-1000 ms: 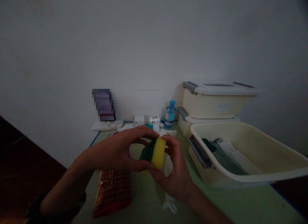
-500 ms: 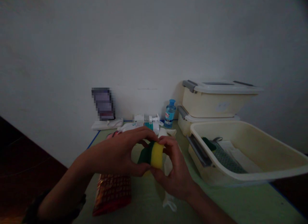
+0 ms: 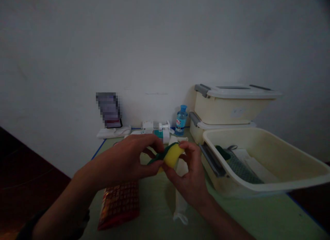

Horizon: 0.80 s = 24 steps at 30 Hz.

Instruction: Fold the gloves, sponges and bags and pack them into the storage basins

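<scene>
Both my hands hold a yellow sponge with a dark green scouring side (image 3: 172, 155) above the green table (image 3: 247, 216). My left hand (image 3: 129, 161) pinches its green edge from the left, thumb below and fingers curled over. My right hand (image 3: 189, 174) grips the yellow end from the right, fingers closed round it. A white cloth-like item (image 3: 180, 192) lies on the table under my hands.
A red patterned packet (image 3: 119, 205) lies at the near left. An open cream tub (image 3: 260, 164) holding a green cloth and other items stands on the right, with two lidded tubs (image 3: 232, 107) stacked behind it. A blue bottle (image 3: 181, 120) and small boxes (image 3: 154, 127) line the wall.
The sponge has tilted and been bent, its yellow end now raised to the right. Both hands shifted slightly up and closer together in the view.
</scene>
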{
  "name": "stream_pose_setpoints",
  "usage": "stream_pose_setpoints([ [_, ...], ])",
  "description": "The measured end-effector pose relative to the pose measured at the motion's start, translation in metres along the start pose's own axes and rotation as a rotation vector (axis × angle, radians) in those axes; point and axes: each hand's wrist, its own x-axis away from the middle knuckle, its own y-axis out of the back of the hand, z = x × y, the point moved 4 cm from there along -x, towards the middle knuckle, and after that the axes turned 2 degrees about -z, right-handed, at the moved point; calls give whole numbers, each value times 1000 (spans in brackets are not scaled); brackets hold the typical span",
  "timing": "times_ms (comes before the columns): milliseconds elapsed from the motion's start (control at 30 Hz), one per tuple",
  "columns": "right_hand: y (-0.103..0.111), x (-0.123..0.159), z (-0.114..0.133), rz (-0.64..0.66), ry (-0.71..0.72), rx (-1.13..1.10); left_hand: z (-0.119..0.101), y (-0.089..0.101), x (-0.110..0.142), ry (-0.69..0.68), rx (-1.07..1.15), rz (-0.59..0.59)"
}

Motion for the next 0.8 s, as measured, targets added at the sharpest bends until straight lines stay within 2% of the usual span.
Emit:
stream_pose_setpoints([
  [100, -1, 1, 1, 19, -2, 30, -5, 3, -1, -7, -8, 36],
  [233, -2, 3, 4, 63, 80, 54, -8, 4, -1, -35, 3, 74],
  [400, -3, 3, 4, 89, 98, 61, -8, -1, -1, -59, -123, 100],
  [567, -5, 5, 3, 105, 98, 85, -5, -6, -1, -27, -237, 49],
  [800, -4, 7, 5, 119, 112, 91, -4, -6, -2, -23, -175, 69],
])
